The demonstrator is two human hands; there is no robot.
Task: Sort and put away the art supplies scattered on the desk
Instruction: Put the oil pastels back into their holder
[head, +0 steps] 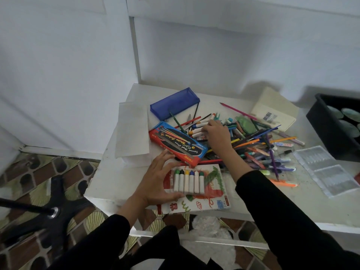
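left hand (pixel 157 178): released, fingers spread flat; rests on the left edge of the tube row (pixel 188 181), thumb along its near end
right hand (pixel 216 133): fingers bent down onto the loose tubes (pixel 197 131); cannot tell if it grips one
tube row: six white tubes with coloured caps, side by side, lying on the card box (pixel 210 199), just right of the left hand
card box: flat on the bench (pixel 116 182) at its near edge, between the two forearms
loose tubes: white, coloured caps, under the right fingertips, at the left edge of the pile (pixel 263 145)
pile: pens and pencils crossed over each other, right of the right hand
paint box (pixel 177 146): red and blue, just beyond the left fingertips, left of the right hand
pouch (pixel 175 103): blue, beyond the paint box, far side of both hands
notebook (pixel 272 110): cream, barcode label, far right of the right hand; pink pencil (pixel 235 110) beside it
clear tray (pixel 327 170): right of the pile
bin (pixel 335 123): black, far right
paper (pixel 132 129): left of the paint box
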